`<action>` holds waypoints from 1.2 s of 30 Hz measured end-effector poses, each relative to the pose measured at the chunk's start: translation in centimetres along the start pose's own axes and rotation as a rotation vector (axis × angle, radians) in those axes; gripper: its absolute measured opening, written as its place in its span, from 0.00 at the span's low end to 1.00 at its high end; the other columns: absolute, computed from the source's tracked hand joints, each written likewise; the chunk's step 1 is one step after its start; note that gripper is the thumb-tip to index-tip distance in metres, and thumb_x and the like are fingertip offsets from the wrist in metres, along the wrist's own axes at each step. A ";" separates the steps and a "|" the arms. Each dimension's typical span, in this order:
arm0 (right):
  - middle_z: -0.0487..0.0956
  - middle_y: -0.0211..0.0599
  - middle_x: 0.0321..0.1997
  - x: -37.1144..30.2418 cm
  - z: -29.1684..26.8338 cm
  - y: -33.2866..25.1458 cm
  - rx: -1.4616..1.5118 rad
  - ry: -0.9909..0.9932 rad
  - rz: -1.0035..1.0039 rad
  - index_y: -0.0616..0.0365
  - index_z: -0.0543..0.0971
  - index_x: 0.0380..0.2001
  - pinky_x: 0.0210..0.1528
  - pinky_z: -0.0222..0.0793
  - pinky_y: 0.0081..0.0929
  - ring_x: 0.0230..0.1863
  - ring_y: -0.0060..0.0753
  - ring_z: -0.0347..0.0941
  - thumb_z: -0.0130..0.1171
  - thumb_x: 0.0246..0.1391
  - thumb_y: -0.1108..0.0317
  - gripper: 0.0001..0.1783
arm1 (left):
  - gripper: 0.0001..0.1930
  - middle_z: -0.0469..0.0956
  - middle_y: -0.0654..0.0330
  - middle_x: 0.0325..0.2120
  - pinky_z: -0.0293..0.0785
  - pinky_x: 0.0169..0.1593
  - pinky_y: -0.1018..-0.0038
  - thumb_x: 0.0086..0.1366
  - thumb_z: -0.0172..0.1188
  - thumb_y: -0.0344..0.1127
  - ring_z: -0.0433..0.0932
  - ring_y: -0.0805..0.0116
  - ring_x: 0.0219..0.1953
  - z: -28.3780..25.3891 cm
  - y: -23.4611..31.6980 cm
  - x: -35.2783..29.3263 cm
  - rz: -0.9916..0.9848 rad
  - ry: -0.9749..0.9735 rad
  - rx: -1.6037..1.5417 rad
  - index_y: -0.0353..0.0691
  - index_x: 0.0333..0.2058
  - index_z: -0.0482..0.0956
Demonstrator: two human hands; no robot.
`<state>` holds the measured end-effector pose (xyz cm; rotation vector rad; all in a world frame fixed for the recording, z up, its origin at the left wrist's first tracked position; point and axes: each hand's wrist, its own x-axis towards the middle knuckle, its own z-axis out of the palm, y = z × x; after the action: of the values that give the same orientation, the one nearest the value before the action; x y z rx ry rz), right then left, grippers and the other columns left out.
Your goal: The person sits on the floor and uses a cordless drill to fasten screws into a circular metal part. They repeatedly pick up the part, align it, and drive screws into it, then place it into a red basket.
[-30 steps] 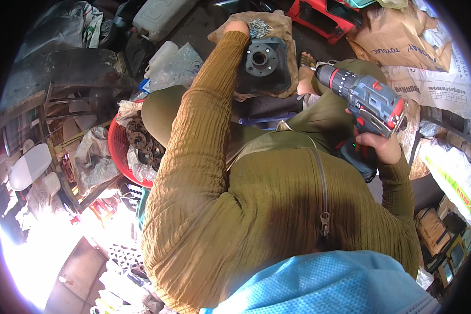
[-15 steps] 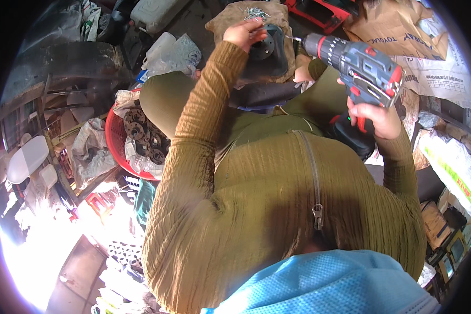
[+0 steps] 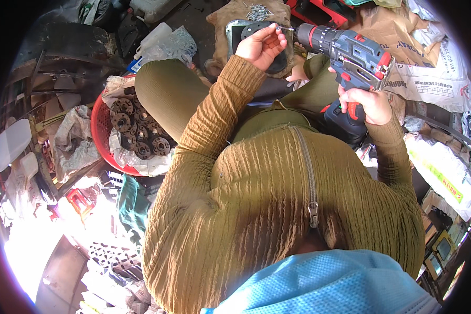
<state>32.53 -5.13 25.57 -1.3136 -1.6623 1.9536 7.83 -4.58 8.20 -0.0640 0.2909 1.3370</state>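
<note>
My right hand (image 3: 369, 104) is wrapped round the grip of a grey and red cordless drill (image 3: 356, 55), whose chuck points left. In front of the chuck, my left hand (image 3: 261, 48) pinches a small screw (image 3: 278, 29) between thumb and fingertips, close to the bit's tip. Whether the bit touches the screw I cannot tell. Just behind my left hand lies a dark round disc (image 3: 252, 30) on a flat plate, partly hidden by the hand. A heap of loose screws (image 3: 258, 12) sits beyond it on a brown cloth sack (image 3: 220, 31).
A red basket (image 3: 100, 137) at my left holds several dark round metal parts (image 3: 141, 125). A clear plastic bag (image 3: 172, 46) lies beyond my left knee. Brown paper (image 3: 397, 31) and white sacks (image 3: 439, 78) are at the right. A red frame (image 3: 319, 13) lies at the back.
My left hand has moved right and nearer, turning palm up, with the screw brought to the drill's bit. The drill has shifted slightly left and away from me.
</note>
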 end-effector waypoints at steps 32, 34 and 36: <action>0.72 0.32 0.25 5.5 -0.1 -2.3 -0.165 -0.060 0.204 0.61 0.72 0.55 0.27 0.70 0.23 0.21 0.25 0.70 0.50 0.41 0.72 0.31 | 0.08 0.76 0.53 0.35 0.77 0.46 0.68 0.61 0.55 0.25 0.77 0.61 0.36 -3.3 -0.9 0.3 0.558 0.518 0.012 0.33 0.40 0.75; 0.71 0.30 0.26 7.0 -0.5 -2.6 -0.230 -0.055 0.293 0.59 0.72 0.55 0.26 0.69 0.23 0.21 0.25 0.69 0.51 0.42 0.71 0.30 | 0.14 0.76 0.51 0.37 0.75 0.47 0.68 0.57 0.53 0.23 0.77 0.59 0.38 -5.9 0.0 0.7 0.856 0.898 0.411 0.34 0.44 0.73; 0.72 0.32 0.21 8.7 -0.5 -2.7 -0.236 -0.110 0.270 0.61 0.76 0.42 0.23 0.69 0.24 0.20 0.25 0.70 0.53 0.44 0.69 0.19 | 0.27 0.75 0.47 0.43 0.72 0.53 0.67 0.50 0.53 0.25 0.76 0.50 0.45 -8.5 0.4 0.7 0.848 1.283 1.353 0.35 0.53 0.67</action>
<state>27.12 1.99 24.01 -1.6178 -1.9024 2.0581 6.17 -5.66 -0.07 0.4031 2.4509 1.4633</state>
